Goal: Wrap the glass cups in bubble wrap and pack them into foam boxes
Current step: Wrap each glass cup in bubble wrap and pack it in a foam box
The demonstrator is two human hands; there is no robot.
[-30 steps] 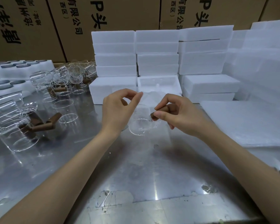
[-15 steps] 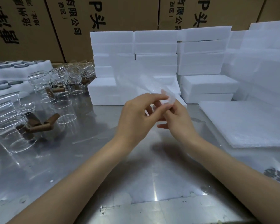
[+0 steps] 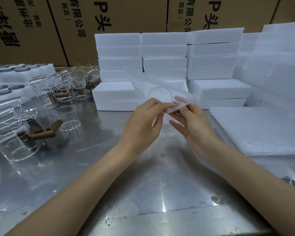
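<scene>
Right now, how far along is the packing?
Done: cannot tell; the stacked foam boxes are shut, contents hidden. In hand: both hands, left and right, pinch bubble wrap around one cup. Left: many bare cups lie on the table, unwrapped.

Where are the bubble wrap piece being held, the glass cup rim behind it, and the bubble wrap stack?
bubble wrap piece (image 3: 180, 103), head view, on the folded edge above the fingertips.
glass cup rim (image 3: 154, 90), head view, upper left arc of the rim.
bubble wrap stack (image 3: 259, 130), head view, middle of the top sheet.
</scene>
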